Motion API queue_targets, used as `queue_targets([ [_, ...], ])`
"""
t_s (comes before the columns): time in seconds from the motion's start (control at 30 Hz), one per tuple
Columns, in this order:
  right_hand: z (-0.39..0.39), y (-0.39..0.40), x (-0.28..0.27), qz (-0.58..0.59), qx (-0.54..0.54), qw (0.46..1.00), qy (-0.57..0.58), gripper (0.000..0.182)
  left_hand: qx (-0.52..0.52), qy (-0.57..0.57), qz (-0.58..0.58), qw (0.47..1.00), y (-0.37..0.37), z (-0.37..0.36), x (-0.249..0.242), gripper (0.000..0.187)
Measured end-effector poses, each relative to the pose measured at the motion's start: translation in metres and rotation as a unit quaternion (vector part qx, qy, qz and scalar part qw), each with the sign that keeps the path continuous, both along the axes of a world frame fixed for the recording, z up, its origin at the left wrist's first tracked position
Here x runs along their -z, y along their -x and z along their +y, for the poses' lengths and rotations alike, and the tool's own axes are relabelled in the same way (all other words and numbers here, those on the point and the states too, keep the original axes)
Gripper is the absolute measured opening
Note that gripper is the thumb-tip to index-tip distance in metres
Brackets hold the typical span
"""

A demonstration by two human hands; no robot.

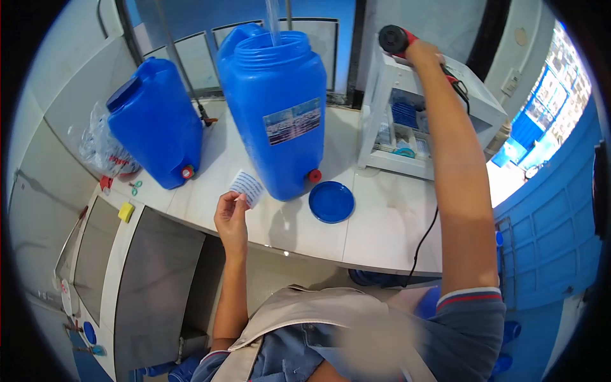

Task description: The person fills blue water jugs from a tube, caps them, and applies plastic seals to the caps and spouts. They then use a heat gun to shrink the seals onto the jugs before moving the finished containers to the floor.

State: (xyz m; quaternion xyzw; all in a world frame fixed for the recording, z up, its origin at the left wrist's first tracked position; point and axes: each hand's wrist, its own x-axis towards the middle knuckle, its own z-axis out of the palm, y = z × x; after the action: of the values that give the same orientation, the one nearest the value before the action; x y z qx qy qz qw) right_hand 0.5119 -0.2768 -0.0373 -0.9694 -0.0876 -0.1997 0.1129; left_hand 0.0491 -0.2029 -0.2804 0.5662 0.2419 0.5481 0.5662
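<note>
Your left grip (231, 219) pinches small printed label (247, 188) over tabletop (388, 223), near-left of big upright blue jug (280, 108). Blue lid (331, 202) flat on tabletop, right of jug's base. Clear stream (273, 22) enters jug's open mouth. Far right: your right grip (425, 53) wrapped around red-and-black tool (394, 39) atop white cabinet (477, 95).

One wide, round-edged view from head height, forward and down over the white counter (389, 223) close by.
</note>
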Motion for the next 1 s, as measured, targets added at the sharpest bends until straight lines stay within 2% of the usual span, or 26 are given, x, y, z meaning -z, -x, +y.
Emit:
queue_targets([
  [0.03, -0.009, 0.003, 0.0, -0.025, -0.044, 0.999, 0.009, 0.037, -0.012, 0.002, -0.001, 1.0, 0.009, 0.013, 0.01, 0.01],
  [0.07, -0.008, -0.043, 0.009, -0.037, -0.096, 0.993, 0.049, 0.037, -0.073, -0.039, 0.052, 0.995, 0.02, 0.026, 0.019, 0.011],
  [0.1, -0.019, -0.016, 0.003, -0.054, -0.119, 0.99, 0.052, 0.037, -0.135, -0.077, 0.108, 0.982, 0.033, 0.036, 0.025, 0.013],
  [0.13, -0.024, -0.034, 0.0, -0.006, -0.146, 0.986, 0.083, 0.039, -0.201, -0.092, 0.17, 0.96, 0.042, 0.045, 0.026, 0.016],
  [0.2, -0.04, -0.027, -0.002, -0.066, -0.164, 0.984, 0.003, 0.037, -0.233, -0.115, 0.143, 0.955, 0.061, 0.089, 0.054, 0.018],
  [0.23, -0.05, -0.035, -0.007, -0.051, -0.214, 0.975, -0.01, 0.042, -0.245, -0.109, 0.144, 0.953, 0.069, 0.107, 0.06, 0.018],
  [0.27, -0.059, -0.053, -0.011, -0.023, -0.202, 0.979, -0.029, 0.05, -0.273, -0.111, 0.175, 0.94, 0.076, 0.124, 0.064, 0.017],
  [0.3, -0.078, -0.042, -0.01, -0.055, -0.231, 0.966, -0.103, 0.045, -0.296, -0.113, 0.208, 0.925, 0.082, 0.141, 0.068, 0.017],
  [0.37, -0.113, -0.044, 0.002, -0.024, -0.316, 0.911, -0.264, 0.035, -0.304, -0.117, 0.227, 0.918, 0.09, 0.177, 0.078, 0.017],
  [0.4, -0.126, -0.02, 0.008, 0.011, -0.327, 0.874, -0.36, 0.031, -0.307, -0.125, 0.245, 0.911, 0.093, 0.195, 0.084, 0.017],
  [0.43, -0.141, 0.012, 0.015, 0.047, -0.332, 0.827, -0.452, 0.028, -0.305, -0.124, 0.248, 0.911, 0.096, 0.214, 0.095, 0.017],
  [0.5, -0.171, 0.078, 0.033, 0.092, -0.331, 0.763, -0.547, 0.028, -0.291, -0.112, 0.273, 0.91, 0.102, 0.249, 0.108, 0.017],
  [0.57, -0.192, 0.146, 0.058, 0.137, -0.283, 0.704, -0.636, 0.034, -0.268, -0.106, 0.282, 0.915, 0.105, 0.267, 0.104, 0.018],
  [0.67, -0.207, 0.236, 0.109, 0.17, -0.33, 0.661, -0.652, 0.044, -0.206, -0.109, 0.264, 0.936, 0.109, 0.284, 0.106, 0.019],
  [0.77, -0.179, 0.329, 0.143, 0.212, -0.379, 0.639, -0.635, 0.058, -0.185, -0.112, 0.289, 0.933, 0.109, 0.296, 0.105, 0.018],
  [0.9, -0.133, 0.397, 0.2, 0.301, -0.379, 0.571, -0.664, 0.062, -0.135, -0.169, 0.271, 0.938, 0.116, 0.307, 0.105, 0.016],
  [1.0, -0.08, 0.438, 0.214, 0.357, -0.414, 0.586, -0.598, 0.065, -0.114, -0.218, 0.301, 0.921, 0.12, 0.313, 0.096, 0.014],
])
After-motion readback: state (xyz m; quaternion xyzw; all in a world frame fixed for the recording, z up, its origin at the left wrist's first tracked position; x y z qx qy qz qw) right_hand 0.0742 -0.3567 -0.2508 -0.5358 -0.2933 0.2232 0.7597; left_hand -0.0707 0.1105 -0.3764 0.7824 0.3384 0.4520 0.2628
